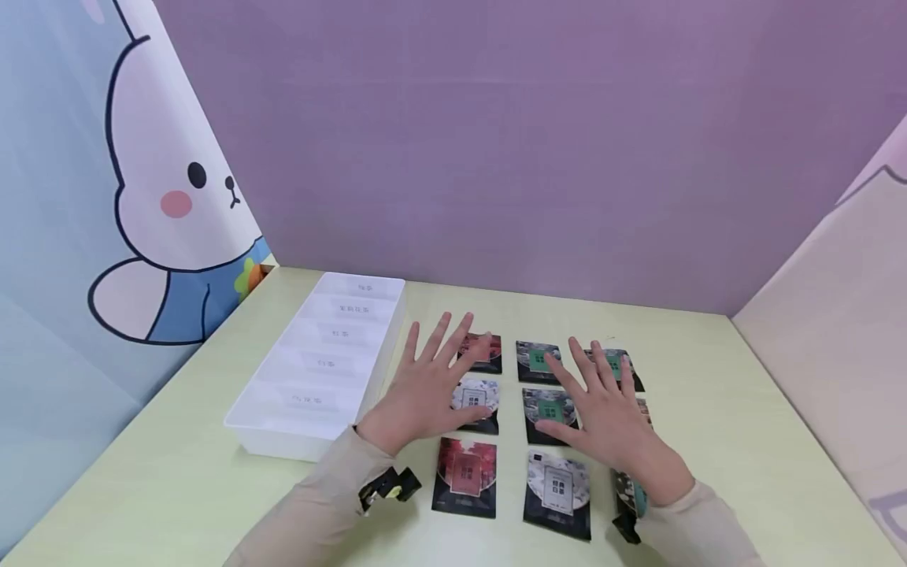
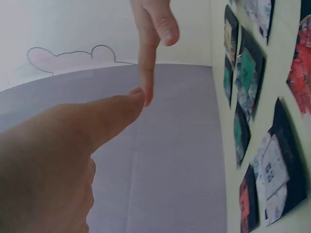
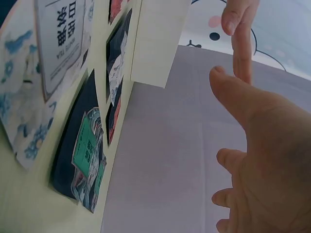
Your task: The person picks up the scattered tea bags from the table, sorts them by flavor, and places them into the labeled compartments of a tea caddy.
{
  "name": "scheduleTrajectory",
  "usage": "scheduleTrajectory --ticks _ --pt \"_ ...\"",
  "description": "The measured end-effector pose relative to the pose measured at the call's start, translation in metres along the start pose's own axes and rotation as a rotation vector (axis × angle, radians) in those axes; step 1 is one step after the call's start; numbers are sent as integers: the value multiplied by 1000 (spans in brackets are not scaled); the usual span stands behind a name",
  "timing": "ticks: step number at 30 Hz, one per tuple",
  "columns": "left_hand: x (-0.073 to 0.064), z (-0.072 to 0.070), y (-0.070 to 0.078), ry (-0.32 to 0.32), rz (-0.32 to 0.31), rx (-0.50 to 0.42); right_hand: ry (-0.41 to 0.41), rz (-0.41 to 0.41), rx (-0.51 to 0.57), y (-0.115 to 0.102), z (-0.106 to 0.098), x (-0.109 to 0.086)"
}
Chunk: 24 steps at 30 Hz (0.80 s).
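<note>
My left hand (image 1: 425, 392) hovers with spread fingers over the left column of tea packets, holding nothing. Spread in the same way, my right hand (image 1: 611, 421) hangs above the right column and partly hides packets there. Below the hands lie a red tea packet (image 1: 465, 478), a white tea packet (image 1: 558, 492) and a green-labelled packet (image 1: 550, 415), with several more in rows. Another white packet (image 1: 476, 404) shows beside the left thumb. In the right wrist view, my right hand (image 3: 277, 145) is clear of the green-labelled packet (image 3: 86, 145).
A white box (image 1: 305, 445) with several labelled compartments stands left of the packets on the pale table (image 1: 737, 409). A purple cloth wall (image 1: 496, 157) rises behind, and a rabbit-printed curtain (image 1: 156, 157) hangs at the left.
</note>
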<state>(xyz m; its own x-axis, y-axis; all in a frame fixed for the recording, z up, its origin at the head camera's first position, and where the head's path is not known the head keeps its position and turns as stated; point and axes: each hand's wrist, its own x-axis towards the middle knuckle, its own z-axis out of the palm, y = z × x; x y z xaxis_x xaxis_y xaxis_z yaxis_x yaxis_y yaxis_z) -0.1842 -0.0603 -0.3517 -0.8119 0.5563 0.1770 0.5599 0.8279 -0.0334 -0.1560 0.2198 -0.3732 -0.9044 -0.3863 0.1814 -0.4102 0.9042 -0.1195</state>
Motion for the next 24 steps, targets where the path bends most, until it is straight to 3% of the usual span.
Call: scheduleTrajectory --ticks 4,9,12,17,21,24 --pt "-13 -7 -8 14 -11 -29 9 -18 -14 0 0 0" --pt "-36 -20 -30 46 -61 -41 34 -77 -123 7 -1 15" --pt "-54 -27 -52 93 -107 -48 17 -117 -153 13 0 30" --pt "-90 -30 -95 197 -228 -142 -9 -182 -198 18 4 55" --pt "-115 -19 -129 293 -306 -228 -48 -202 -218 18 10 77" --pt "-131 -8 -153 329 -359 -295 -103 -217 -203 16 16 95"
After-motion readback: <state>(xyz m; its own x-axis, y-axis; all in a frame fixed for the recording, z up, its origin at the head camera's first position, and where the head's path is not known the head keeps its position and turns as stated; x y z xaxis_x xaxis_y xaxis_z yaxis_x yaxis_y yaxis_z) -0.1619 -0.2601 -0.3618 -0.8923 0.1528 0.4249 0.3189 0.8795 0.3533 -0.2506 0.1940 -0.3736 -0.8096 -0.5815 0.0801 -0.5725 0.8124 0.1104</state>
